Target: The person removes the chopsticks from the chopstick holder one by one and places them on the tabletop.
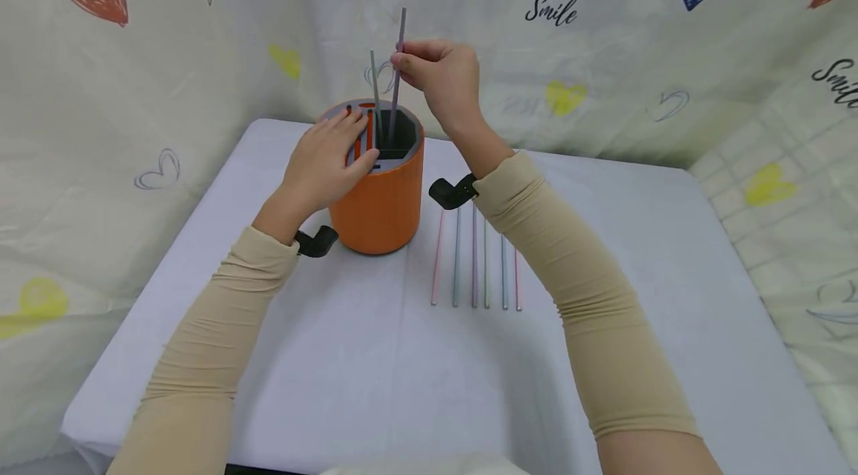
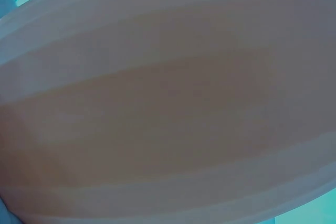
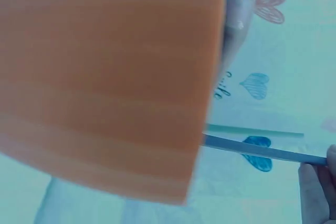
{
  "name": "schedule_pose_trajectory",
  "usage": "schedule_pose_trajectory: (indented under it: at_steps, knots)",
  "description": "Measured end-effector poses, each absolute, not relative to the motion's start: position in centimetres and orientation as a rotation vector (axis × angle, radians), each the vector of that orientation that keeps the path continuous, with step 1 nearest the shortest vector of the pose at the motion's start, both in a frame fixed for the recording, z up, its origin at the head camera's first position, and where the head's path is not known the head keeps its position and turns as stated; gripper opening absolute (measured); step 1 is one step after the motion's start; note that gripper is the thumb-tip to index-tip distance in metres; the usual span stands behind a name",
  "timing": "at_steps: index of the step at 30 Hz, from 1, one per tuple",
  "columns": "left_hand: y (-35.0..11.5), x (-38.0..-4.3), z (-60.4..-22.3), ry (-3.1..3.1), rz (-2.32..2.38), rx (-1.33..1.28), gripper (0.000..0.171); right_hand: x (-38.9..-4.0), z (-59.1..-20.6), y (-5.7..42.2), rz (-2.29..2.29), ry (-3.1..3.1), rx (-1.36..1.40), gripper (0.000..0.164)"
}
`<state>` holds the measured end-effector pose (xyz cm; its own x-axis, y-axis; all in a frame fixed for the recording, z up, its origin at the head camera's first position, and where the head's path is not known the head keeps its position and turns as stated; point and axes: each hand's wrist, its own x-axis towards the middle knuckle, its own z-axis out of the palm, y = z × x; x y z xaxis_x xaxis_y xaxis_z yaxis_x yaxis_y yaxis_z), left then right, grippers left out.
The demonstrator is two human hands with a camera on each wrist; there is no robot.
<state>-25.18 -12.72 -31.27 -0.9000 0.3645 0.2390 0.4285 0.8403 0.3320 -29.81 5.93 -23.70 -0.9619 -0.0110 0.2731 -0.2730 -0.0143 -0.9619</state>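
Observation:
My right hand (image 1: 449, 84) pinches a thin purple straw (image 1: 403, 22) between thumb and fingertips. The straw stands almost upright, its lower end inside an orange round holder (image 1: 378, 214). A pale green straw (image 1: 375, 77) leans in the same dark compartment. My left hand (image 1: 325, 162) rests on the holder's top at the left, over grey and orange-red dividers that it partly covers. In the right wrist view the held straw (image 3: 283, 154) runs from the holder's edge to the fingertips. The holder's wall (image 3: 105, 66) takes up much of that view, and nearly all of the left wrist view.
Several pink, blue, purple and green straws lie side by side on the white-covered table (image 1: 375, 386), right of the holder and partly under the right forearm. A cloth (image 1: 496, 28) printed with hearts hangs behind. Small black wrist cameras (image 1: 452, 193) sit on both wrists.

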Motion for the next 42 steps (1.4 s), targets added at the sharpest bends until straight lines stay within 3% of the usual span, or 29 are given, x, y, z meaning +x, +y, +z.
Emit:
schedule_pose_trajectory:
  at_steps: [11,26,35,42]
  knots:
    - [-12.7,-25.3,-31.5,-2.856,-0.568,-0.624,0.064,-28.9,-20.7,7.8,2.079,-1.854,0.434,0.023]
    - [-12.9,-25.3,-31.1,-2.869,-0.576,-0.618,0.064,-27.6,-16.7,11.1,2.264,-1.562,0.364,0.018]
    - [-12.8,-25.2,-31.4,-2.875,-0.572,-0.614,0.064,-27.8,-17.7,15.1,2.439,-1.501,0.198,0.012]
    - [-12.7,-25.2,-31.2,-2.886,-0.561,-0.607,0.064,-28.2,-19.7,18.6,2.484,-1.575,0.021,0.020]
